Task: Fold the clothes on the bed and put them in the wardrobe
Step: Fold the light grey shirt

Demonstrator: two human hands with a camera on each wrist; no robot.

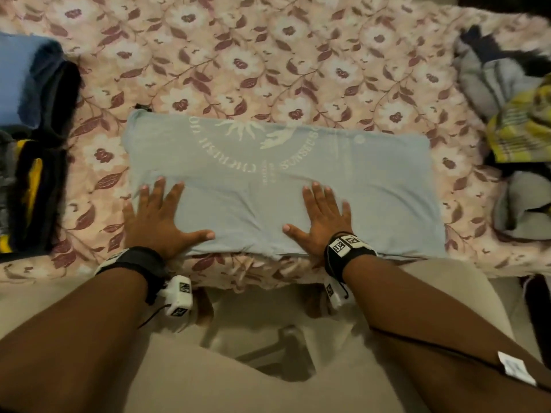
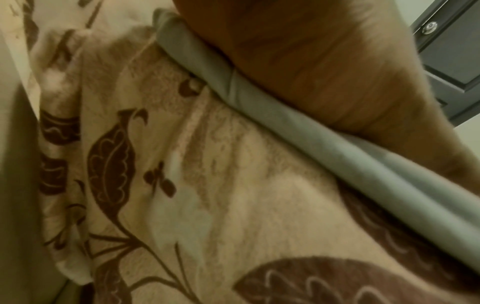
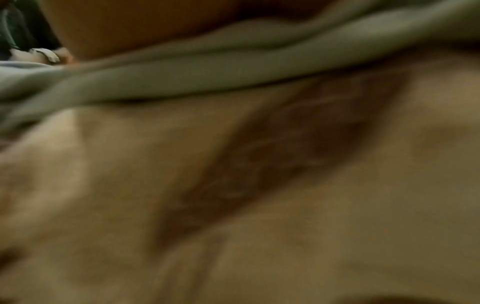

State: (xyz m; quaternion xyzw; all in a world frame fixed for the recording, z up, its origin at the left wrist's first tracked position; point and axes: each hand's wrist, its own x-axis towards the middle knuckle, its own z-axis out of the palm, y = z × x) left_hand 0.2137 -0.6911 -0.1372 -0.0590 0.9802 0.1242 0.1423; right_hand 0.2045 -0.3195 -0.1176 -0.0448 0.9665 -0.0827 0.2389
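Observation:
A pale blue T-shirt (image 1: 372, 180) with a faded white print lies folded into a wide rectangle on the floral bed cover (image 1: 268, 55), near the bed's front edge. My left hand (image 1: 158, 216) lies flat on its near left corner, fingers spread, partly over the cover. My right hand (image 1: 323, 216) presses flat on the shirt right of the middle, fingers straight. In the left wrist view the heel of the left hand (image 2: 311, 72) sits on the shirt's folded edge (image 2: 298, 123). The right wrist view is blurred; the shirt's edge (image 3: 207, 78) shows above the cover.
A stack of folded clothes (image 1: 32, 114), blue on top of black and yellow, sits at the bed's left side. A loose heap of grey, dark and yellow-checked clothes (image 1: 512, 120) lies at the right. A dark cabinet door (image 2: 451, 51) stands beyond the bed.

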